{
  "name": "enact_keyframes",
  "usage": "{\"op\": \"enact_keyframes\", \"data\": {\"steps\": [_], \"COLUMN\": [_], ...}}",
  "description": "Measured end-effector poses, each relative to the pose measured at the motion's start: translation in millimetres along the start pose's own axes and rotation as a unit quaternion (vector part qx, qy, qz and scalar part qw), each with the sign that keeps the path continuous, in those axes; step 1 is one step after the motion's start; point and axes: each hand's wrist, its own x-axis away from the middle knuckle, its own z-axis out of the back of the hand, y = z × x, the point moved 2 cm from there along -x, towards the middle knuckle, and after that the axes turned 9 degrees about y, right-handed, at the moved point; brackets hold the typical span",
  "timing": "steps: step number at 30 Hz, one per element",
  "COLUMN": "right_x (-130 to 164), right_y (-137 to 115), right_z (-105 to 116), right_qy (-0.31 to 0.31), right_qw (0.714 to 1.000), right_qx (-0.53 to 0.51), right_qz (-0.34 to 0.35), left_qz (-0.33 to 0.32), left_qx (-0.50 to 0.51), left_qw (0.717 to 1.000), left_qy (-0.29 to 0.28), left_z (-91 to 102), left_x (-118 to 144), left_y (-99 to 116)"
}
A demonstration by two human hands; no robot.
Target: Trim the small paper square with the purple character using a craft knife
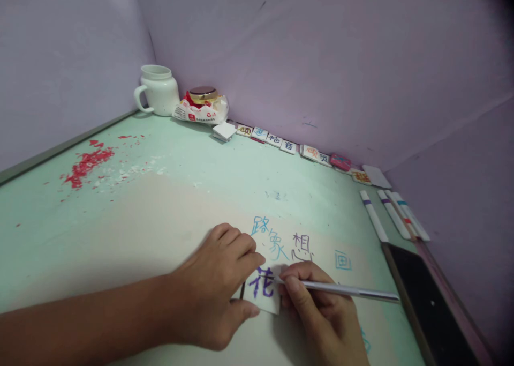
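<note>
head view: a pale green table point(168, 194) in a corner of lilac walls was shown, looked down on from above.
left hand point(217, 296): it was laid flat over a small white card point(265, 295), fingers curled and pressing, thumb at the card's lower edge; nothing was enclosed in it.
right hand point(321, 307): it was closed around a thin silver tool point(345, 290), whose tip was set on the card beside a purple character.
card, position: it was seen lying on the table between the two hands, just below blue and purple characters written on the surface.
card, handling: it was judged light, thin and easily slid or bent, best pinned flat near its edges, clear of the ink.
tool, handling: it was judged stiff, slim and smooth, best held low near the tip.
surroundings: a white mug point(158, 90), lettered tiles point(281, 142), marker pens point(391, 213) and red crumbs point(86, 165) were seen well apart.
</note>
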Motion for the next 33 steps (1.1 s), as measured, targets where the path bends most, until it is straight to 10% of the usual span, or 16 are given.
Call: {"op": "enact_keyframes", "data": {"steps": [33], "right_x": [-1.0], "right_y": [-4.7], "right_z": [-3.3], "right_qy": [0.017], "right_qw": [0.996], "right_qx": [-0.039], "right_qz": [-0.073], "left_qz": [-0.015], "left_qx": [-0.003], "left_qw": [1.0], "left_qy": [0.01], "left_z": [-1.6], "left_x": [2.2], "left_y": [-1.6]}}
